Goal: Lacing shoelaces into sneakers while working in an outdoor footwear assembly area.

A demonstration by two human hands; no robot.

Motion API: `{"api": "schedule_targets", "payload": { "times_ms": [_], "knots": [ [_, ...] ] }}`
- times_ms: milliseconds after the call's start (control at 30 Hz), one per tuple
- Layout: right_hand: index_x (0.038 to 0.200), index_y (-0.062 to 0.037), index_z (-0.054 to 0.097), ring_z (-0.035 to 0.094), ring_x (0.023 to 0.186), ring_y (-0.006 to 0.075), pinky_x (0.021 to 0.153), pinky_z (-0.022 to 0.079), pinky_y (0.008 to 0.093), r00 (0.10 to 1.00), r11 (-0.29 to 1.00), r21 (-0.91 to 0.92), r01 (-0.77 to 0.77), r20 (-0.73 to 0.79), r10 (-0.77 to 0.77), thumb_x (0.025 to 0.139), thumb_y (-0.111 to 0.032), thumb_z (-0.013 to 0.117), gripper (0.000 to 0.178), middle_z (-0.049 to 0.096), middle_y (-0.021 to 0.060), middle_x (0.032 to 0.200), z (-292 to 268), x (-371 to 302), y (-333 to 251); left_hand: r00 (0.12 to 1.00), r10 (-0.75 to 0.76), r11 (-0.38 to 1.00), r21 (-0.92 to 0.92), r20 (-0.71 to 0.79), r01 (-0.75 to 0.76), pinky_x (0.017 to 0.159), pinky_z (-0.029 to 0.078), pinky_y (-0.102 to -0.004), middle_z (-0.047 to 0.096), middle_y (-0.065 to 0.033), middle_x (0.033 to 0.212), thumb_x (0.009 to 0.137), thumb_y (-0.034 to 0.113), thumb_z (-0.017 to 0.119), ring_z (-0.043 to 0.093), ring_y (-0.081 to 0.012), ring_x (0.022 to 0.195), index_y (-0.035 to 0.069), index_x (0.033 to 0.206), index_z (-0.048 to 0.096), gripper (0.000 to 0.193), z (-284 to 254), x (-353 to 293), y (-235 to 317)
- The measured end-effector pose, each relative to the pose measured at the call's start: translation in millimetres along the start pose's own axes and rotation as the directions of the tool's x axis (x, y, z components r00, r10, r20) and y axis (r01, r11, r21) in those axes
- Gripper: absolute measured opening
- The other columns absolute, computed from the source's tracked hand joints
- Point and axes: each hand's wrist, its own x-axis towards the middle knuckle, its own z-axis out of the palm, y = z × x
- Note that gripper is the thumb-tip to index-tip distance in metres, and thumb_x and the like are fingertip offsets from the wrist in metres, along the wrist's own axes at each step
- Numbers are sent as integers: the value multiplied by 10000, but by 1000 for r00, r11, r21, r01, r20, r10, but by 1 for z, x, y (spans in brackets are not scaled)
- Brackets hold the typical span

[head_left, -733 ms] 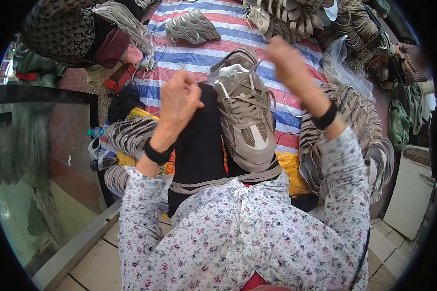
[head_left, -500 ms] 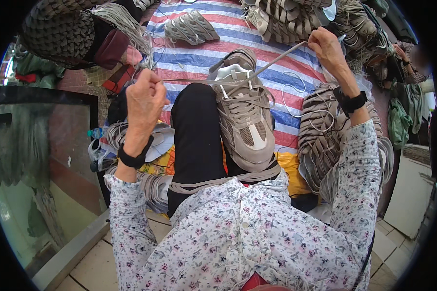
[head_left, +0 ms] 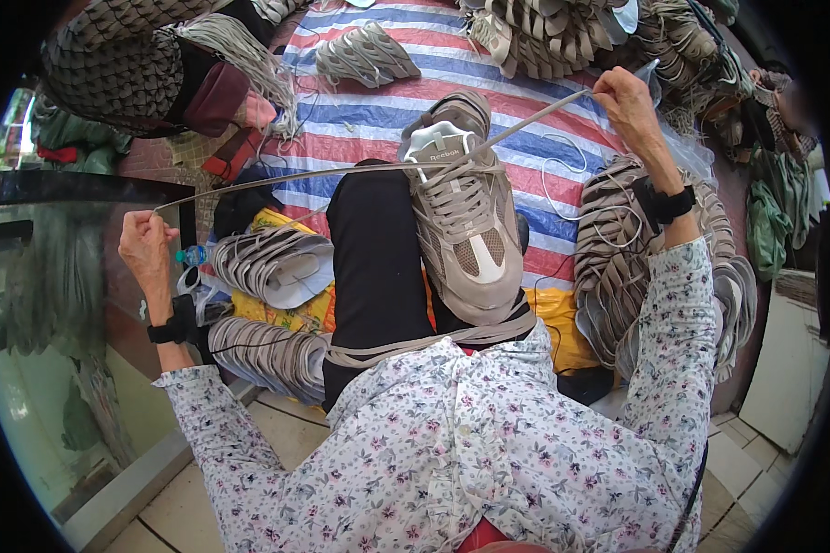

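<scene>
A beige sneaker (head_left: 466,221) rests on my right thigh, its toe pointing toward me. Its flat beige shoelace (head_left: 323,171) runs out from the upper eyelets to both sides. Far to the left, my left hand (head_left: 148,241) pinches one lace end, and the lace stretches across above my black trouser knee. At the upper right my right hand (head_left: 623,97) grips the other lace end, pulled up and taut. More loose laces (head_left: 433,343) lie across my lap.
Stacked shoe uppers (head_left: 609,258) stand to the right, with others (head_left: 272,263) on the left. A striped plastic sheet (head_left: 341,120) covers the ground ahead, bearing one grey upper (head_left: 367,55). A glass-fronted case (head_left: 74,332) borders the left side. Another person (head_left: 784,120) is at the far right.
My left hand has swept outward to the left and down, drawing a long stretch of lace. The lacing over the tongue looks tighter. My right hand has moved only slightly.
</scene>
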Motion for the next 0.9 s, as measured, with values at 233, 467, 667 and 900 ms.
{"api": "schedule_targets", "payload": {
  "times_ms": [233,467,667,900],
  "knots": [
    [820,-1,640,605,736,259,680,484,353,988,985,-74,-154,-43,151,785,-64,645,73,586,133,769,-12,-3,46,979,-30,996,-72,204,46,565,557,-260,662,-88,803,909,36,583,668,-135,633,-26,986,623,107,44,-14,11],
    [1050,-58,708,541,769,64,654,461,208,974,799,564,-209,193,119,877,-27,694,176,597,-20,892,38,-35,-72,785,440,880,-386,436,-279,533,487,-231,630,-69,897,861,14,660,623,-112,650,29,1068,677,209,153,-84,137],
    [995,-67,731,595,816,156,674,477,297,968,725,672,-151,249,-29,859,-43,689,144,607,49,890,60,-43,-144,700,522,852,-270,487,-448,591,491,-350,597,-93,828,804,63,703,614,-223,621,41,981,674,181,195,-109,177],
    [980,-21,696,593,811,242,720,473,346,961,734,679,19,190,-201,846,-23,677,136,575,97,880,79,-31,-136,670,518,850,-409,532,-333,583,453,-336,563,-63,751,852,72,647,566,-187,619,12,887,614,76,220,-104,172]
  ]
}}
